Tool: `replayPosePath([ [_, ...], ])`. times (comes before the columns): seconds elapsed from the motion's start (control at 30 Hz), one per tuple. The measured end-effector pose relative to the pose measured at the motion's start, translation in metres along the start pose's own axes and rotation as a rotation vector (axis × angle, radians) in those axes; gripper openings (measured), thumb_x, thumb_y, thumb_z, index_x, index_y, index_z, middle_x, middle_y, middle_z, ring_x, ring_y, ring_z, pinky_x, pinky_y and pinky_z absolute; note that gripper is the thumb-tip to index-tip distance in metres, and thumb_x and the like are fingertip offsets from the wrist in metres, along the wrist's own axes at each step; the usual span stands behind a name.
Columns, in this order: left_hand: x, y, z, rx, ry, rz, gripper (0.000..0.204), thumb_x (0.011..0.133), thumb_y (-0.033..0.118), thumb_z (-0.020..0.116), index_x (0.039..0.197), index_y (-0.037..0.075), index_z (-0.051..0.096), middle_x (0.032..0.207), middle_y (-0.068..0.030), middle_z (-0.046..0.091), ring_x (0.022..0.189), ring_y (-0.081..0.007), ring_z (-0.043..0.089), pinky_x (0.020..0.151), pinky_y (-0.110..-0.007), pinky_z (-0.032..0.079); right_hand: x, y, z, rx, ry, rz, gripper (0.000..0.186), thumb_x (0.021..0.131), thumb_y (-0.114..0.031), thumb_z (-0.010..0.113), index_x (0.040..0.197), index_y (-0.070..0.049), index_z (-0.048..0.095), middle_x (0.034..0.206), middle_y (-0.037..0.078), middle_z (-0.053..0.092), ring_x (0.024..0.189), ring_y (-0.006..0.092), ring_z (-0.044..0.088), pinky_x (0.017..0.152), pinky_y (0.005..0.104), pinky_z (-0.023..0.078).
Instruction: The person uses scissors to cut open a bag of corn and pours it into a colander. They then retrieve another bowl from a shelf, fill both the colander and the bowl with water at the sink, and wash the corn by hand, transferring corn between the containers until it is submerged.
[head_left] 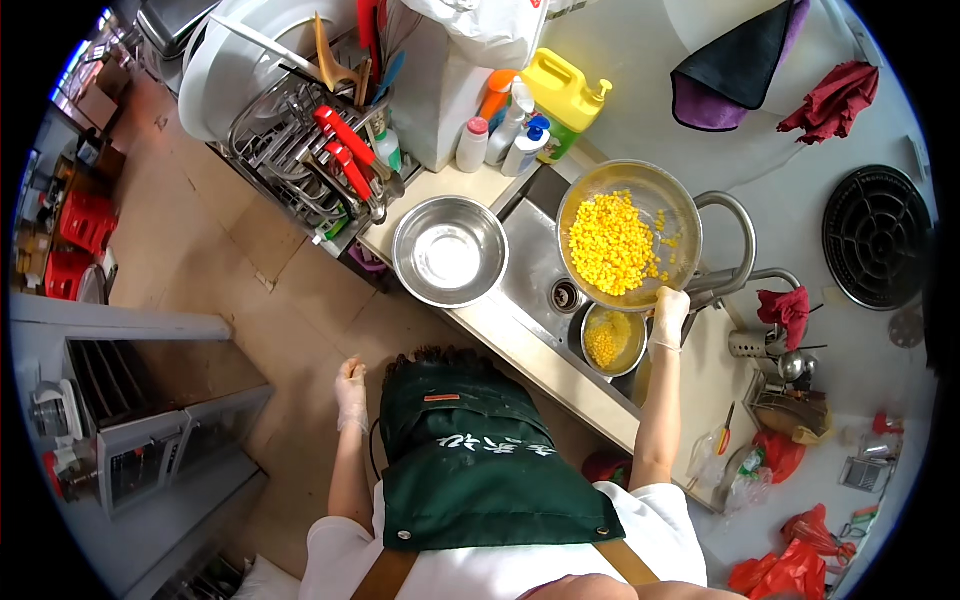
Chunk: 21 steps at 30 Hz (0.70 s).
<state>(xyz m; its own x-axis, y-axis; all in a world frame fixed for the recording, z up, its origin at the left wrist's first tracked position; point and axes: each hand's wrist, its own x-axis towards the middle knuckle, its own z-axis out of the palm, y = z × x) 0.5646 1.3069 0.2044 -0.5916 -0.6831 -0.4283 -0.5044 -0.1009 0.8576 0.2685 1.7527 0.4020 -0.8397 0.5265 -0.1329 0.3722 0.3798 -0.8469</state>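
My right hand [669,318], in a clear glove, grips the near rim of a wide metal bowl [655,185]. Yellow corn kernels [608,245] lie heaped in the bowl, with a few strays on its right side. The bowl is over the sink [535,250]. Partly beneath it is a smaller metal pot [636,350] that also has corn in it. My left hand [350,390], gloved too, hangs over the floor beside my apron, its fingers curled in and nothing seen in them. An empty steel basin [405,250] rests on the counter left of the sink.
A curved faucet [745,225] rises right of the bowl. Bottles [505,130] and a yellow jug [560,90] stand behind the sink. To the left is a rack of utensils [290,160] with red-handled tools. A grey cabinet [180,440] stands at the lower left.
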Motion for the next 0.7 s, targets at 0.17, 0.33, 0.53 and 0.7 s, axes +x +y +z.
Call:
replayPosePath([
  [0.17, -0.006, 0.004, -0.001, 0.024, 0.019, -0.007, 0.022, 0.084, 0.005, 0.055, 0.105, -0.001, 0.058, 0.093, -0.0068, 0.061, 0.081, -0.0125, 0.056, 0.077, -0.023, 0.045, -0.005, -0.003, -0.001, 0.021, 0.008, -0.041, 0.02, 0.071, -0.006, 0.044, 0.072, 0.009, 0.057, 0.057, 0.01, 0.055, 0.037, 0.0168, 0.046, 0.036, 0.0278, 0.037],
  [0.33, -0.007, -0.004, -0.005, 0.005, 0.062, 0.007, 0.021, 0.083, 0.004, 0.055, 0.104, -0.001, 0.058, 0.09, -0.0052, 0.061, 0.079, -0.011, 0.056, 0.074, -0.023, 0.045, -0.008, 0.006, 0.0, 0.068, -0.088, 0.042, 0.014, 0.07, -0.005, 0.047, 0.067, 0.005, 0.056, 0.055, 0.008, 0.052, 0.037, 0.0155, 0.045, 0.036, 0.0275, 0.035],
  [0.53, 0.011, 0.019, -0.004, -0.172, 0.028, -0.067, 0.022, 0.084, 0.004, 0.054, 0.105, -0.001, 0.057, 0.09, -0.0049, 0.06, 0.08, -0.0096, 0.055, 0.073, -0.021, 0.044, -0.049, 0.012, 0.036, 0.282, -0.283, 0.259, 0.01, 0.071, -0.003, 0.052, 0.071, 0.005, 0.057, 0.058, 0.008, 0.054, 0.04, 0.0138, 0.046, 0.037, 0.0232, 0.034],
  [0.7, 0.045, 0.097, 0.014, -0.246, -0.052, 0.079, 0.025, 0.089, 0.012, 0.05, 0.11, 0.0, 0.056, 0.089, -0.0033, 0.06, 0.08, -0.0077, 0.055, 0.072, -0.02, 0.044, -0.096, 0.007, 0.113, 0.249, -0.53, 0.217, 0.018, 0.073, -0.007, 0.05, 0.074, 0.008, 0.061, 0.064, 0.011, 0.06, 0.045, 0.0133, 0.051, 0.039, 0.023, 0.037],
])
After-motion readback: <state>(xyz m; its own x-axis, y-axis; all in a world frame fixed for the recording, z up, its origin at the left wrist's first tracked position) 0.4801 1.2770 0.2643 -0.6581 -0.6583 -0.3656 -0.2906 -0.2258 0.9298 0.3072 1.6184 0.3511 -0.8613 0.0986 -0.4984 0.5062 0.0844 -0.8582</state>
